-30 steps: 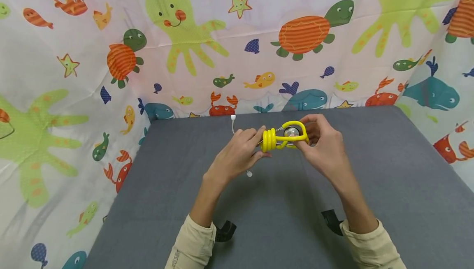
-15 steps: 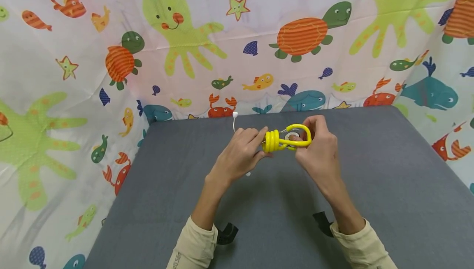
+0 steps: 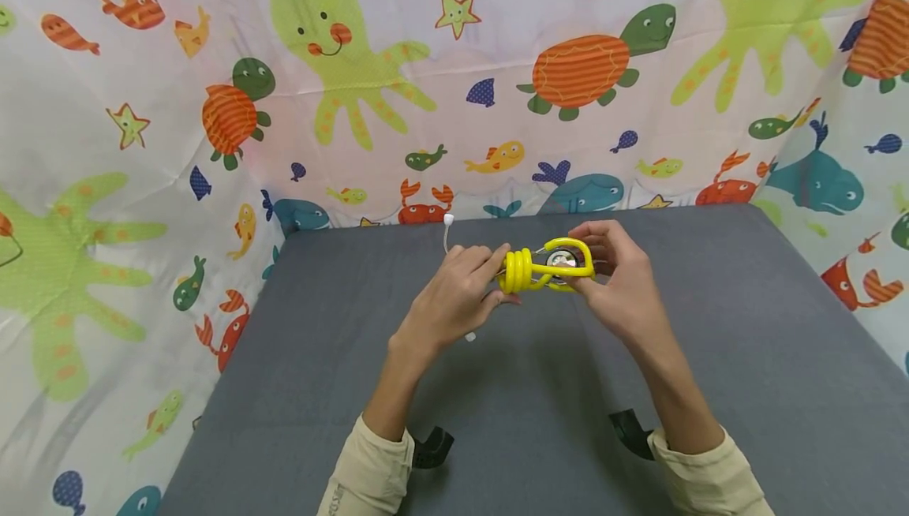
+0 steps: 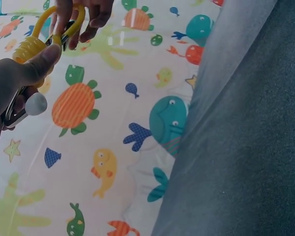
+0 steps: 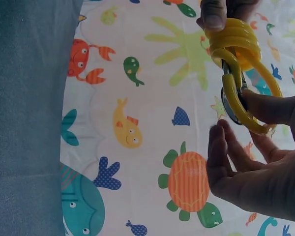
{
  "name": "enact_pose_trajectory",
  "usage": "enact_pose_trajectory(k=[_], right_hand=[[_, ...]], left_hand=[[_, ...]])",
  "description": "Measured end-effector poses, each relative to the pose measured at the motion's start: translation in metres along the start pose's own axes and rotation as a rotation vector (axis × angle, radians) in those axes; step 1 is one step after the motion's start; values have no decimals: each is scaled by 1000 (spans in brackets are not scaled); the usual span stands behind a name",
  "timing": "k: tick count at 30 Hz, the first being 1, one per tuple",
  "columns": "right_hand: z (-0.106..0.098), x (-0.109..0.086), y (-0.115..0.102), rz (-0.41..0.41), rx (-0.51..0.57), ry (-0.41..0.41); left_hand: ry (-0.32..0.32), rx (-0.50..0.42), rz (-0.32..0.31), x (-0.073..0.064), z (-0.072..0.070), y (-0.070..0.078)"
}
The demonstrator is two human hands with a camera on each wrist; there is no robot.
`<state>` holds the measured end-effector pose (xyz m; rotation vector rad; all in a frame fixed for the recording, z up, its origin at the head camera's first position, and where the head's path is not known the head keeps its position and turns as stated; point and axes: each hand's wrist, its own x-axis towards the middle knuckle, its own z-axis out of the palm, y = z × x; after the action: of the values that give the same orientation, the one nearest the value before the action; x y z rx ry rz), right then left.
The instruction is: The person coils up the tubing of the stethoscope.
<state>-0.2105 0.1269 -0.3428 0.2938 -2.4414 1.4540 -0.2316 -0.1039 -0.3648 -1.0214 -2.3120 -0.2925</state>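
Observation:
A stethoscope [image 3: 520, 270] with yellow tubing wound into a tight coil is held up over the grey table. My left hand [image 3: 447, 295] grips its coiled end, thumb below and fingers over the top. White ear tips [image 3: 449, 218] stick out beyond that hand; one ear tip [image 4: 36, 103] also shows in the left wrist view. At the other end, my right hand [image 3: 625, 279] holds the tubing loop. Its thumb lies against the round metal chest piece [image 5: 231, 105] inside the loop, while the other fingers are spread behind in the right wrist view.
The grey tabletop [image 3: 341, 390] spreads beneath both arms. A curtain [image 3: 398, 106] printed with sea animals rises at its back and sides. Black wrist mounts [image 3: 433, 446] jut from beside the beige sleeves [image 3: 369, 465].
My right fingers reached into the loop over the chest piece, then drew back toward its outer end, baring the chest piece again. My left hand keeps its grip on the coil.

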Motion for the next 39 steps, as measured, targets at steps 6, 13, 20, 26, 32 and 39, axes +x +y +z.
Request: enact_pose_trajectory(k=[6, 13, 20, 26, 32, 39], right_hand=[[-3, -4, 0, 85, 37, -50], [-3, -5, 2, 31, 18, -50], [-1, -6, 5, -115, -5, 61], [4, -6, 9, -381, -117, 182], [1, -1, 10, -627, -262, 183], [-8, 4, 8, -746, -407, 61]], left_hand=[[12, -7, -23, -1, -3, -1], [36, -69, -98, -2, -6, -3], [-1, -107, -92, -1, -6, -1], [-38, -103, -61, 1, -9, 1], [-78, -109, -45, -1, -13, 1], [-79, -117, -4, -2, -15, -1]])
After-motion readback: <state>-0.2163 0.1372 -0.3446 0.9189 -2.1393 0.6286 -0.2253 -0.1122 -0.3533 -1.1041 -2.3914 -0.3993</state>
